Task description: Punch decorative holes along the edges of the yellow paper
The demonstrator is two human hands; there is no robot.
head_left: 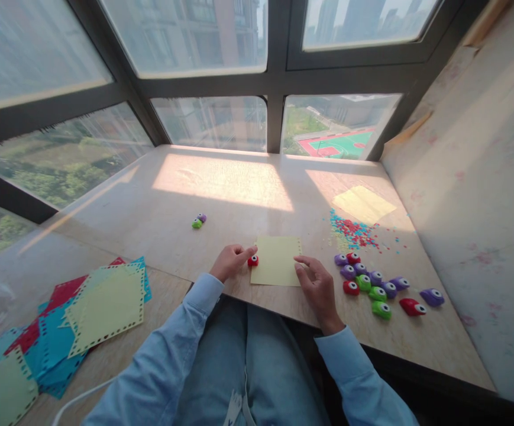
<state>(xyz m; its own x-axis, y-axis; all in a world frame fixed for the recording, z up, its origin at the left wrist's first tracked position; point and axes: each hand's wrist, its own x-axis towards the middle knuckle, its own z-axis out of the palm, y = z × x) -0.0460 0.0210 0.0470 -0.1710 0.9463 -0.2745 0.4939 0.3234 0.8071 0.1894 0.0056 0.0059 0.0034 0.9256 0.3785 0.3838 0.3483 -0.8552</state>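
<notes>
A pale yellow sheet of paper [275,263] lies before me at the table's front edge, with small holes along its upper right edge. At its left edge sits a small red paper punch [252,261] with an eye-like button. My left hand [232,261] is closed at this punch, thumb stretched over its top; the fingers underneath are partly hidden. My right hand [317,287] pinches the sheet's right edge between thumb and forefinger.
Several red, purple and green punches [376,293] stand at right, below scattered confetti [356,232] and a yellow sheet [363,204]. One green punch [197,223] and one purple punch [201,217] stand farther back. Hole-edged coloured sheets [110,307] pile up at left, near a white cable [81,395].
</notes>
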